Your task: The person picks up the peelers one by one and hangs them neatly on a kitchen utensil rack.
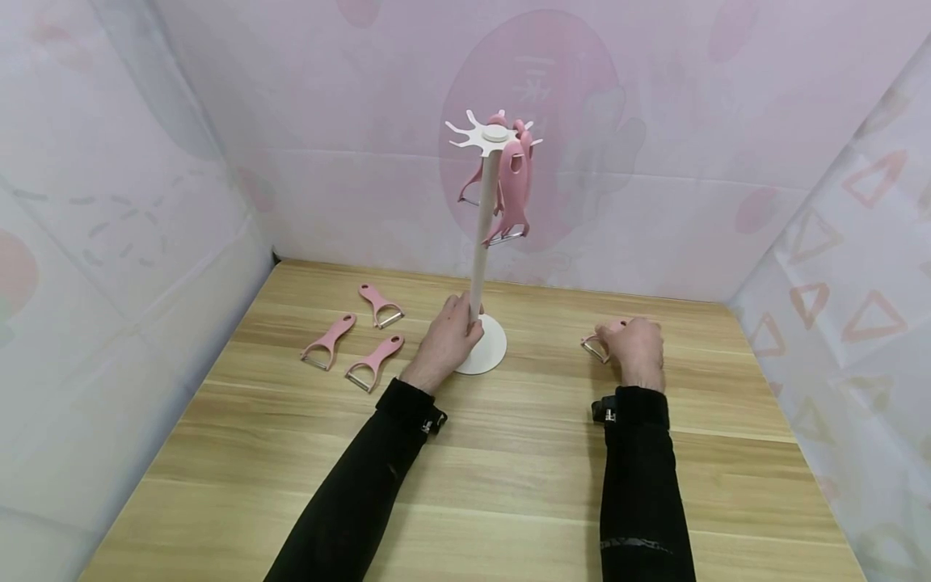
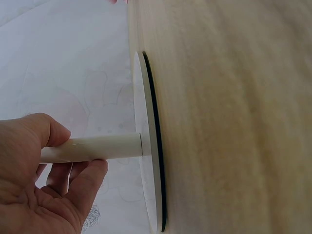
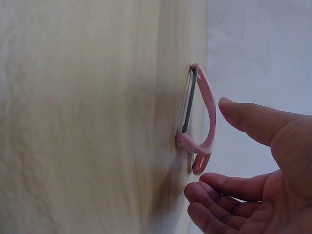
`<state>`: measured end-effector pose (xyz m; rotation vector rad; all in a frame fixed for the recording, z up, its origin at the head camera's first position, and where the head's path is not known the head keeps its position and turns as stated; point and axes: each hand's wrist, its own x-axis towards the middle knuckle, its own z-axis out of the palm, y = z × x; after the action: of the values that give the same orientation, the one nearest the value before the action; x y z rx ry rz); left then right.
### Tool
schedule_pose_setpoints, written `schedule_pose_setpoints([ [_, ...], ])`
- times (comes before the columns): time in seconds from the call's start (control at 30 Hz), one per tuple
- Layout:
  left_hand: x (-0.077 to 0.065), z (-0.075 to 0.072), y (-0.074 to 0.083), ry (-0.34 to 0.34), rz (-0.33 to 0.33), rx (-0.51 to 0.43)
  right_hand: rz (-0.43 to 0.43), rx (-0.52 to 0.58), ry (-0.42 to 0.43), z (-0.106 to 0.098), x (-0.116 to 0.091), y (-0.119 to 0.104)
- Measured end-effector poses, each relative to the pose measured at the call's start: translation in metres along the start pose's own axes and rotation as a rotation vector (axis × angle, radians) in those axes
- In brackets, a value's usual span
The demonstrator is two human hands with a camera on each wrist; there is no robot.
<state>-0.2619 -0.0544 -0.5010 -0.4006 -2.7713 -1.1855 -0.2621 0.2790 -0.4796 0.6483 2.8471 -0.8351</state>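
My left hand [image 1: 444, 343] grips the lower part of a white pole [image 1: 480, 267], just above the stand's round base [image 1: 493, 346]. In the left wrist view, thumb and fingers [image 2: 90, 183] wrap the pole from both sides. Pink peelers [image 1: 515, 190] hang from the stand's hooked top [image 1: 473, 137], overlapping at its right and back. Over on the right, my right hand [image 1: 636, 352] hovers around a pink peeler [image 3: 211, 107] on the table. The right wrist view has thumb and fingers spread apart, with a gap between them and the peeler.
Three more pink peelers lie on the wooden table [image 1: 509, 501] left of the stand: one at the back [image 1: 372, 297], one at the left [image 1: 338, 330], one nearer the hand [image 1: 380, 356]. Patterned cloth walls [image 1: 349, 210] border the back and sides.
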Motion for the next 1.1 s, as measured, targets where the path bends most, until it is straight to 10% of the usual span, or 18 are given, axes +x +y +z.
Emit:
schedule_pose_setpoints([
  [0.7, 0.003, -0.002, -0.004, -0.008, 0.025, -0.022, -0.126, 0.043, -0.119, -0.002, 0.0, -0.001],
  [1.1, 0.007, -0.024, -0.007, -0.032, 0.14, -0.462, -0.135, 0.022, -0.13, 0.0, 0.002, -0.003],
])
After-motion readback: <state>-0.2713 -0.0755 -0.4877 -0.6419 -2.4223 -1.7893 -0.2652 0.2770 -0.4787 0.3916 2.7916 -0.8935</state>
